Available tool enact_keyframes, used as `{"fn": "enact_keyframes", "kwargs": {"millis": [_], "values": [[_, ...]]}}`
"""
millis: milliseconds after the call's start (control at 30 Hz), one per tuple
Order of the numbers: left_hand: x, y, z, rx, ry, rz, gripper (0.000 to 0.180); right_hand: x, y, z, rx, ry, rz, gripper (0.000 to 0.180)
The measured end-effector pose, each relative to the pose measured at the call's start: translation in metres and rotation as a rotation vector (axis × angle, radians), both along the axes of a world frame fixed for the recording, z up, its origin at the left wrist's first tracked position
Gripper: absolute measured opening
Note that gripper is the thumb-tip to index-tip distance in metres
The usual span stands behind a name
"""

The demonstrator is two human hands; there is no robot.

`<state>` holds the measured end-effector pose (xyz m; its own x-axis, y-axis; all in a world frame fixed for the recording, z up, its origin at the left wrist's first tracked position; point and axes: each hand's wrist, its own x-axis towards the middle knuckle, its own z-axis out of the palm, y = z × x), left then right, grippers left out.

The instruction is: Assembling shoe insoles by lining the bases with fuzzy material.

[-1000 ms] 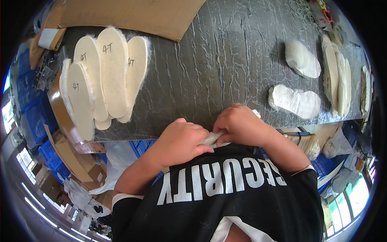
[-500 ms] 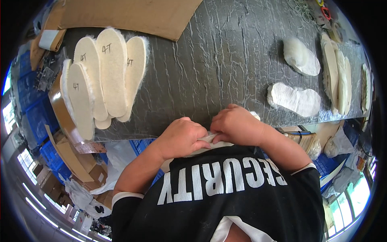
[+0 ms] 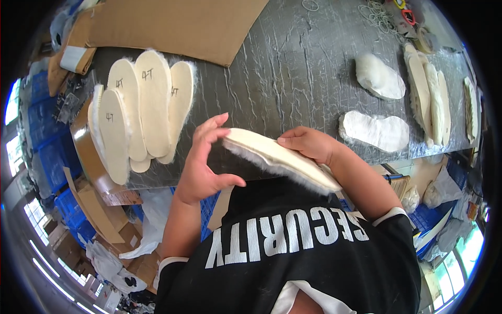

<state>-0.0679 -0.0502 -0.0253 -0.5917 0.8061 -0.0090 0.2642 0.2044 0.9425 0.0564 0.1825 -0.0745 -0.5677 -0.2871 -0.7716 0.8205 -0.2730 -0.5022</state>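
Overhead, from the head camera: insole [image 3: 280, 159] held flat side up just above the near edge of the table [image 3: 293, 68], between both hands. Left hand [image 3: 201, 159] spread wide, fingertips touching the toe end, thumb tucked beneath. Right hand [image 3: 308, 144] closed over the far long edge, fingers curled on top. Heel end pointing toward the black shirt [image 3: 293, 256].

Likely very light and bendy: thin cream board backing, smooth on top, with white fleece showing as a fringe underneath. Soft, not slippery, not fragile. Best gripped at the edges or the two ends, pinching board and fleece together; fluffy side probably easy to flatten under pressure.

Further back on the left, stack of insoles [image 3: 141, 115], fanned out, flat sides up with handwritten marks, furry rims visible. On the right, two fleece pieces [image 3: 376, 131] lying fluffy side up, and more insoles [image 3: 431, 99] standing close together on edge. Tabletop dark grey, wrinkled, shiny like plastic film. Cardboard sheet [image 3: 178, 23] along the far side. Rubber bands [image 3: 379, 13] at the far right corner.
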Motion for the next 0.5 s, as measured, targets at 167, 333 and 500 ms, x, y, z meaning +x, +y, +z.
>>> {"fn": "enact_keyframes", "kwargs": {"millis": [167,333,500], "values": [[0.026,0.021,0.032,-0.115,0.594,-0.078,0.043,0.010,-0.008,-0.011,-0.263,-0.049,-0.080,0.032],[0.039,0.028,0.036,-0.085,0.688,-0.150,0.028,0.022,-0.022,-0.006,-0.437,-0.112,-0.147,0.030],[0.046,0.034,0.036,-0.078,0.650,-0.188,0.024,0.034,-0.030,-0.009,-0.469,-0.132,-0.122,0.030]]}}
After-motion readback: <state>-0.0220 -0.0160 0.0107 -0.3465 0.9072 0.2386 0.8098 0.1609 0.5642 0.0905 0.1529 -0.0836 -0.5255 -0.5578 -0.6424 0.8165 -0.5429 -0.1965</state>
